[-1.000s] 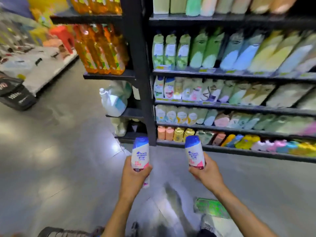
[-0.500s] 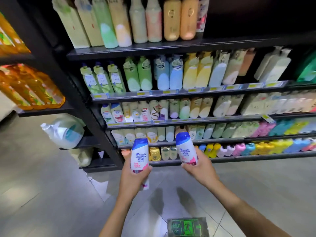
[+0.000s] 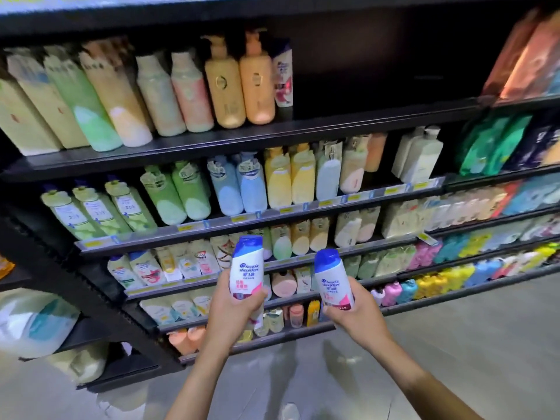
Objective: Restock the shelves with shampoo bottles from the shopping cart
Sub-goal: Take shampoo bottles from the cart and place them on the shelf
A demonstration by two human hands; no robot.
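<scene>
My left hand (image 3: 231, 309) gripped the left bottle (image 3: 246, 269); my right hand (image 3: 356, 312) gripped the right bottle (image 3: 331, 281), both upright near the shelves (image 3: 333, 124).

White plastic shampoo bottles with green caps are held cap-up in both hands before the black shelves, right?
Not quite: the caps are blue, not green. The head view shows the left hand gripping one white plastic shampoo bottle and the right hand another bottle, cap-up before the black shelves.

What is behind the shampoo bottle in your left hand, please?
A second bottle peeks out behind the front bottle in the left hand; most of it is covered. Farther back stand shelf bottles, partly hidden.
</scene>
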